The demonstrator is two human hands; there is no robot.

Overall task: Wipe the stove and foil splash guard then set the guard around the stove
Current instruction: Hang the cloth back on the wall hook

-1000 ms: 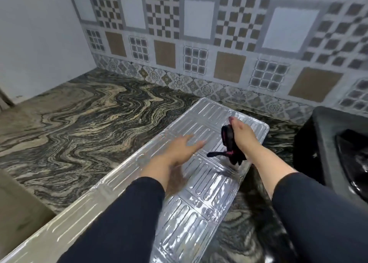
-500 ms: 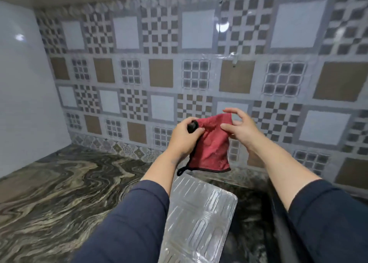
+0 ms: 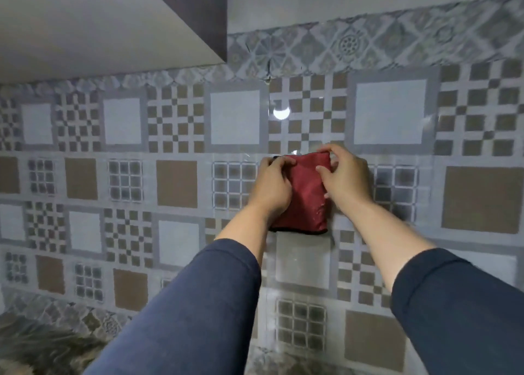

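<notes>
wall: patterned tiles (image 3: 175, 187), glossy | tabletop (image 3: 42, 346): marbled, low left | left hand (image 3: 273, 187), right hand (image 3: 347, 180): both clasp red cloth (image 3: 307, 196)

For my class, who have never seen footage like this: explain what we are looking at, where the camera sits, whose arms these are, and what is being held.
There is no machine here. The camera is worn on a person's head, so you see their own two arms in dark blue sleeves reaching forward. The view is tilted up at a patterned tiled wall, with a cabinet's underside above and a strip of marbled counter at the bottom left. The left hand and right hand together hold a red cloth up against the wall, fingers gripping its top edge. The stove and foil guard are out of view.
</notes>
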